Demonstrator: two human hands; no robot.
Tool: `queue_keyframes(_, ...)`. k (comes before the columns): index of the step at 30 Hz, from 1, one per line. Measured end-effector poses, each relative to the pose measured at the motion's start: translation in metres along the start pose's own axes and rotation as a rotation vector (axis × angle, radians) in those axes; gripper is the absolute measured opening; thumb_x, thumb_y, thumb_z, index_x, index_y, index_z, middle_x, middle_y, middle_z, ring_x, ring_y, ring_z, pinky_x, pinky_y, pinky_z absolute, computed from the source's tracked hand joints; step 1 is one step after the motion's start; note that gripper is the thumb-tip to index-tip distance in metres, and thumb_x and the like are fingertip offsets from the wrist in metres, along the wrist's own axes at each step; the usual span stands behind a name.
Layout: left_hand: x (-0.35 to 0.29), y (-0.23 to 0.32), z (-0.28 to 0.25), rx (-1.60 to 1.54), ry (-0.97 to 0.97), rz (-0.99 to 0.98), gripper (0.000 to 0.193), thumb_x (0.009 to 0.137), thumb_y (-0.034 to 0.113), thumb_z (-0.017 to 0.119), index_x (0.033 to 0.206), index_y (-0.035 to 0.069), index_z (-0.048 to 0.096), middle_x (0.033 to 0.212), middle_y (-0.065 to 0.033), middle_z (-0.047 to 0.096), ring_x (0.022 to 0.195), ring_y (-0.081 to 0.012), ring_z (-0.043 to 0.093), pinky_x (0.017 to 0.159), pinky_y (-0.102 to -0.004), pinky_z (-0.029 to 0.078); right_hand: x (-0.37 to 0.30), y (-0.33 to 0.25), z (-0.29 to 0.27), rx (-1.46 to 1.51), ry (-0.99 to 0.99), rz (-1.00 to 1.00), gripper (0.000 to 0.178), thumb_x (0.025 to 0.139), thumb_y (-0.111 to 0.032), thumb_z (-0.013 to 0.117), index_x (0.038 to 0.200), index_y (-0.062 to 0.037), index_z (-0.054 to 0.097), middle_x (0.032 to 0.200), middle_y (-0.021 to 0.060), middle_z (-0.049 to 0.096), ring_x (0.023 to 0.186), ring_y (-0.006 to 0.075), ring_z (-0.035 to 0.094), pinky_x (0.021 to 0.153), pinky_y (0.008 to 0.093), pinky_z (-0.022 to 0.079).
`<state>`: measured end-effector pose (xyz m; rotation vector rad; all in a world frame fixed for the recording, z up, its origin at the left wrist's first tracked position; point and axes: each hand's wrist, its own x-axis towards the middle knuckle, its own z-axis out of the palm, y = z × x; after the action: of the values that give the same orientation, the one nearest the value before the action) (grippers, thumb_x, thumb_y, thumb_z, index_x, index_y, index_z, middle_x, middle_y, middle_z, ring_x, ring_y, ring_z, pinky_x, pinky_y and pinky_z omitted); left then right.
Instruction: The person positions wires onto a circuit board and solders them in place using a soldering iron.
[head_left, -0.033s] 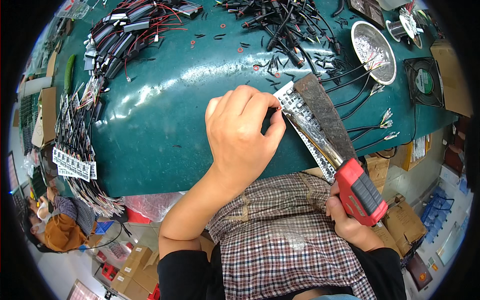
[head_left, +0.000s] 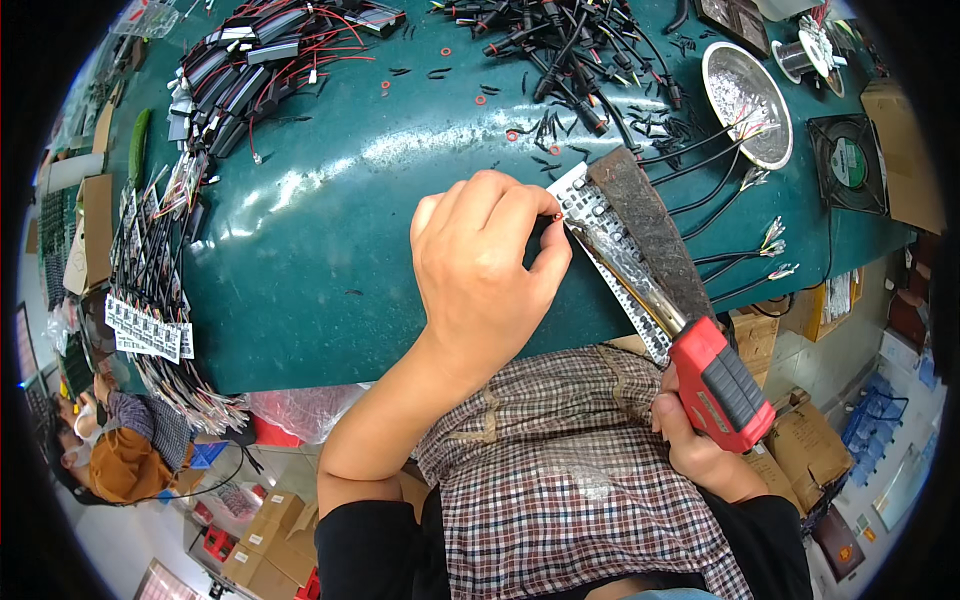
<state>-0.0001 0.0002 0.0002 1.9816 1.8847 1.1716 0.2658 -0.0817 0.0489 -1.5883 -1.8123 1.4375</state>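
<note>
My left hand (head_left: 487, 262) is closed in a pinch at the far-left end of a white circuit-board panel (head_left: 632, 312). A tiny reddish bit shows at its fingertips, too small to name. My right hand (head_left: 692, 440) grips the red and black handle of a soldering iron (head_left: 722, 385). The iron's metal shaft slants up and left over the panel, its tip close to my left fingertips. A dark, rough metal bar (head_left: 650, 235) lies along the panel's right side. Black cables (head_left: 715, 208) with stripped wire ends extend right from beside the bar.
A metal bowl (head_left: 712, 85) of small pale bits stands at the back right, near a fan (head_left: 850, 165) and solder spool (head_left: 795, 62). Black connector cables (head_left: 565, 50) and wired modules (head_left: 235, 85) lie piled at the back. Wired boards (head_left: 150, 325) lie left. Another person (head_left: 135, 455) sits at lower left.
</note>
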Motion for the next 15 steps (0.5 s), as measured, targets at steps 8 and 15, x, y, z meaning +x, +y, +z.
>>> queue_keyframes(8,0.0019,0.0022,-0.0012,0.017,-0.018,0.011,0.019,0.070,0.004,0.082,0.082,0.010,0.069,0.081,0.0009,0.066,0.065,-0.0151,0.062,0.072,-0.0311,0.041,-0.0008,0.0014,-0.0002,-0.046,0.030,-0.080,0.030,0.083,-0.002,0.076,0.113,0.0032,0.070,0.094,0.0149,0.068,0.083,0.0331,0.067,0.075,0.0399,0.054)
queue_keyframes(15,0.0040,0.0016,-0.0026,0.020,-0.020,0.033,0.019,0.069,0.003,0.081,0.081,0.010,0.068,0.081,0.0009,0.065,0.065,-0.0156,0.062,0.071,-0.0317,0.042,-0.0037,-0.0001,-0.0053,-0.123,-0.017,-0.064,0.031,0.083,-0.003,0.076,0.113,0.0027,0.070,0.093,0.0155,0.068,0.081,0.0340,0.066,0.073,0.0406,0.053)
